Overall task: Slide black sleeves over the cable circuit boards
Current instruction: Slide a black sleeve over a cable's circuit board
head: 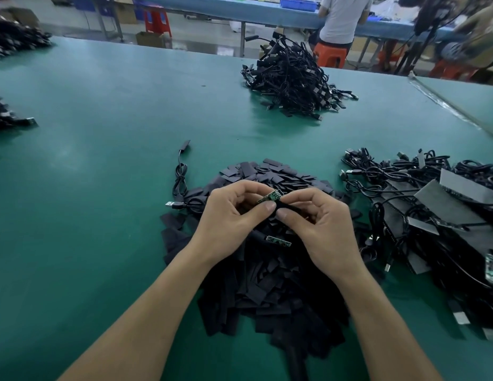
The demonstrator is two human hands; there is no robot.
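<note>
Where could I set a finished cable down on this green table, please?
The green table is bare left of the lone cable, and in the wide band between the sleeve pile and the far cable heap. It is crowded at the sleeve pile itself and at the cable tangle on the right.

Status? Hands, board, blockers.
Left hand pinching circuit board. Right hand pinching black sleeve at its end; board mostly bare. Second board on sleeve pile below, clear of hands.
</note>
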